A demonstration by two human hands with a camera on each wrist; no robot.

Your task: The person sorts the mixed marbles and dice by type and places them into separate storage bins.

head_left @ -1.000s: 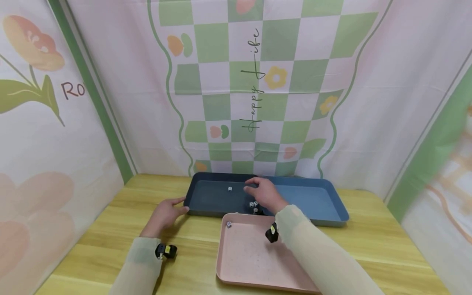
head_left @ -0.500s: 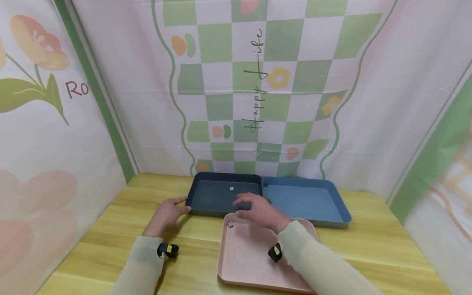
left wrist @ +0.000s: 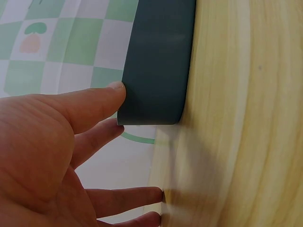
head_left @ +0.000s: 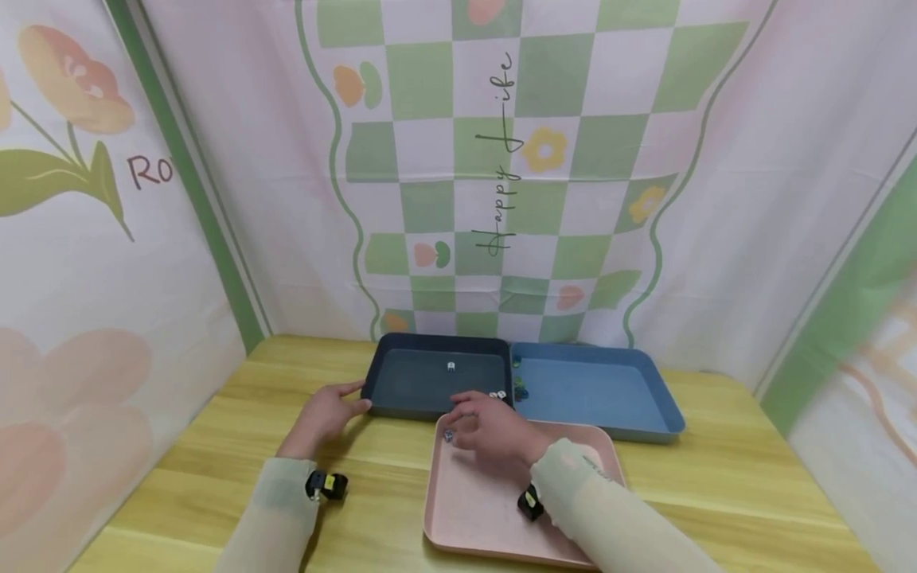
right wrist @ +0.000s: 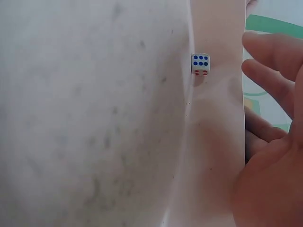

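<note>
At the near left corner of a dark tray (head_left: 401, 413), my left hand (head_left: 320, 418) touches the outside with thumb and forefinger; the left wrist view shows its other fingers spread apart. My right hand (head_left: 497, 430) hovers over the far left part of a pink tray (head_left: 494, 509), its thumb and fingers apart and holding nothing. Close to those fingers, a white die (right wrist: 200, 64) with blue and red pips lies inside the pink tray against its wall. A white die (head_left: 451, 366) sits alone in the dark tray, with more white dice (head_left: 499, 395) near its right end, partly hidden.
A blue tray (head_left: 595, 390) adjoins the dark one on the right. Several small green and blue pieces (head_left: 520, 389) lie along its left wall. All the trays stand on a wooden table (head_left: 372, 493), with a patterned curtain (head_left: 480, 199) behind.
My right hand has come back from the join of the dark and blue trays to the pink tray's far left corner, uncovering pieces in the blue tray. My left hand stays at the dark tray.
</note>
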